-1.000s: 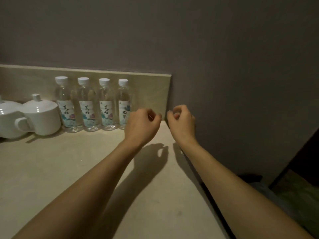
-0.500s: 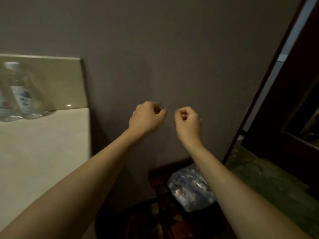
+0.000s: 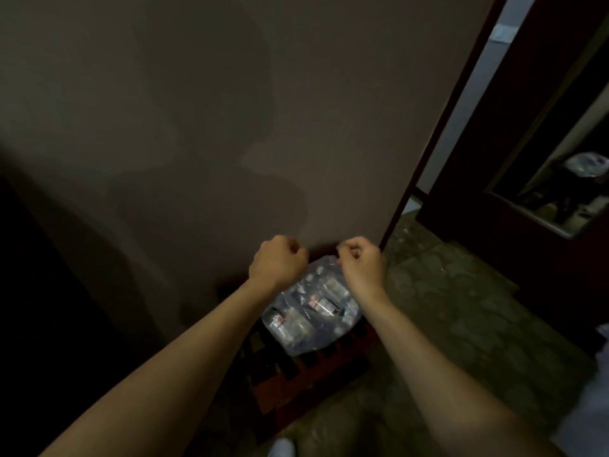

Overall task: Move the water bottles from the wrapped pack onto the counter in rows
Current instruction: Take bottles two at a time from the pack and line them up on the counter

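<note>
The wrapped pack [image 3: 313, 311] of water bottles, in clear crinkled plastic, lies on a dark reddish slatted stand [image 3: 296, 374] low against the grey wall. My left hand [image 3: 276, 260] hovers above the pack's left side, fingers curled into a loose fist with nothing in it. My right hand [image 3: 361, 260] is curled the same way above the pack's far right corner. Whether its fingertips touch the wrap I cannot tell. The counter and the bottles standing on it are out of view.
The grey wall [image 3: 197, 127] rises right behind the pack. A dark door frame [image 3: 428, 153] runs down on the right, with a mirror [image 3: 560, 179] beyond it. Green patterned floor [image 3: 461, 308] spreads to the right of the stand.
The view has swung right and down from the counter with its row of bottles to the pack on the floor stand. Both hands, still curled, have come down over the pack.
</note>
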`<state>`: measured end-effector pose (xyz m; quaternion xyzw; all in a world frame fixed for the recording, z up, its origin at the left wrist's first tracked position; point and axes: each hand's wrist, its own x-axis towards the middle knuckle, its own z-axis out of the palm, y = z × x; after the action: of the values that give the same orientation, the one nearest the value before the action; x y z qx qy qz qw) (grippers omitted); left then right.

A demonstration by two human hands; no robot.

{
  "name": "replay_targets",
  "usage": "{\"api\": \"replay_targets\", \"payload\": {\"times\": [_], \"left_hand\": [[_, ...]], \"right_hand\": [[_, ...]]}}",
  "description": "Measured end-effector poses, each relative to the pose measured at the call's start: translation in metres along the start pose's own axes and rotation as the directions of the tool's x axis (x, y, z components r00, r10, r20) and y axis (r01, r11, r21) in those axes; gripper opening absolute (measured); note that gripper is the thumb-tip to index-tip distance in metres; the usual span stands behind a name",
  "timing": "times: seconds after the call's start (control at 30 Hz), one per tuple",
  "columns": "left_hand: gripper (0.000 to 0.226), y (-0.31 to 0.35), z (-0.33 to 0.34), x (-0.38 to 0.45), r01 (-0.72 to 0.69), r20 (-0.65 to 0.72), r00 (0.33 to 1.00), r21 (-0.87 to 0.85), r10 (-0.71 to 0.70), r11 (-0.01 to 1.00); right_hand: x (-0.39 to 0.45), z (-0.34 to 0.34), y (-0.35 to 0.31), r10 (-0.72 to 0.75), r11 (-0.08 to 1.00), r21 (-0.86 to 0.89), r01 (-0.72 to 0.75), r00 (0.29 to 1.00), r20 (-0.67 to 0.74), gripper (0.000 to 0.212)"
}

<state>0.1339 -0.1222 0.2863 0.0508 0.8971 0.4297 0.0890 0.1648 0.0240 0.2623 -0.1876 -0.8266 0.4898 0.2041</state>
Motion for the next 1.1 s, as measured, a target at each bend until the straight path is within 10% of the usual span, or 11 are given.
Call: {"api": "replay_targets", "payload": {"times": [0.27, 0.67, 1.1], "left_hand": [[0.036, -0.047, 0.102, 0.11, 0.196, 0.154, 0.972, -0.115, -0.177, 0.974], [0.023, -0.133, 0.176, 0.168, 0.521, 0.271, 0.839, -0.154, -0.471, 0.84], [0.022, -0.231, 0.222, 0.161, 0.78, 0.007, 0.623, -0.081, -0.783, 0.62]], "right_hand": [[0.09, 0.014, 0.11, 0.273, 0.949, -0.219, -0.228, 0.94, 0.206, 0.011], [0.14, 0.086, 0.223, 0.607, 0.787, -0.489, -0.376, 0.61, 0.509, 0.017], [0.168, 0.172, 0.319, 0.584, 0.728, -0.684, 0.044, 0.483, 0.652, 0.026]]}}
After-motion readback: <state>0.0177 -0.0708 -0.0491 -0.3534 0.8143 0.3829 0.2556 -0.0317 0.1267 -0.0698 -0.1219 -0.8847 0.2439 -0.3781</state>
